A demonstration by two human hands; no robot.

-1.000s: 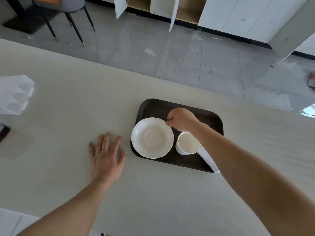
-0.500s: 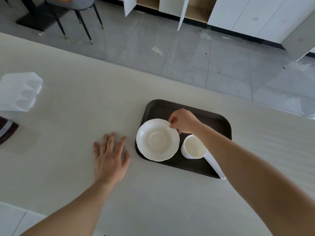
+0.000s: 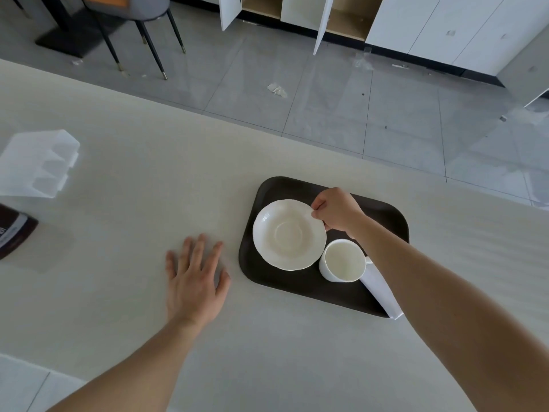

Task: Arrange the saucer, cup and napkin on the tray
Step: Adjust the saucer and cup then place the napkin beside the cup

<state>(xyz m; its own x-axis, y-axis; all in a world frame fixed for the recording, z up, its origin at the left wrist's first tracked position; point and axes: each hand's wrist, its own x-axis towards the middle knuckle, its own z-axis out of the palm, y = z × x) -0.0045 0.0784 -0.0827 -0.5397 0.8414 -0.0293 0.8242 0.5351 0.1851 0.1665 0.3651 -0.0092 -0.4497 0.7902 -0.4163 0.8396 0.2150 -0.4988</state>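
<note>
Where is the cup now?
The cup stands on the tray, at its near right, between the saucer and the napkin.

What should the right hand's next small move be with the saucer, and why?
Probably set the saucer flat on the tray and let go. The right hand pinches its far rim, the cup stands beside it, not on it, and the left hand rests flat on the table.

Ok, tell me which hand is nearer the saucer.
Right. The right hand pinches the saucer at its far right rim; the left hand lies flat on the table, left of the tray.
</note>
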